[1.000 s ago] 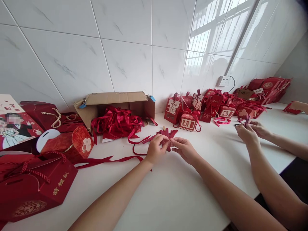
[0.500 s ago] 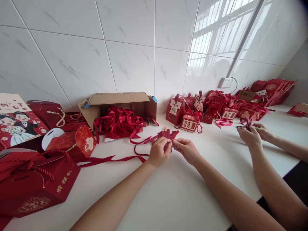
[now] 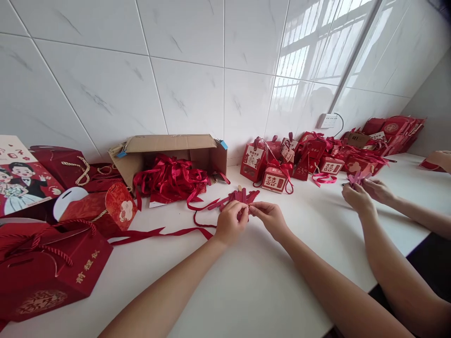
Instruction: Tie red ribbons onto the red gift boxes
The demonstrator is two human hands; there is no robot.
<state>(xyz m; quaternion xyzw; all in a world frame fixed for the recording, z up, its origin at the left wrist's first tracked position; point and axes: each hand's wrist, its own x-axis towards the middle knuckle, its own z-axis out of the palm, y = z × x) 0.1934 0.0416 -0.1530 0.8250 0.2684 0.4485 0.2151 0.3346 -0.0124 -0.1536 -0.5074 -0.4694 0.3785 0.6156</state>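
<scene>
My left hand (image 3: 231, 221) is closed in a pinch on a small dark red piece, most of it hidden by the fingers. Facing it, my right hand (image 3: 270, 218) pinches at the same spot, its fingertips nearly meeting the left ones; what they hold is too small to name. Just behind both hands lies a pile of flat red and pink sticks (image 3: 243, 193), one with a tan tip. A dark red cord (image 3: 202, 224) curves on the table to the left of my left hand.
An open cardboard box (image 3: 169, 142) spills red ribbons (image 3: 172, 178). Red gift boxes (image 3: 92, 263) stand at the left, more small boxes (image 3: 275, 180) along the wall. At the right, another person's hands (image 3: 359, 199) hold pinkish strips; a further hand (image 3: 440, 158) shows at the edge.
The view has shifted slightly to the right. My hands stay pinched together at the same place. The other person's strips are spread wider, and a further hand has appeared at the right edge.
</scene>
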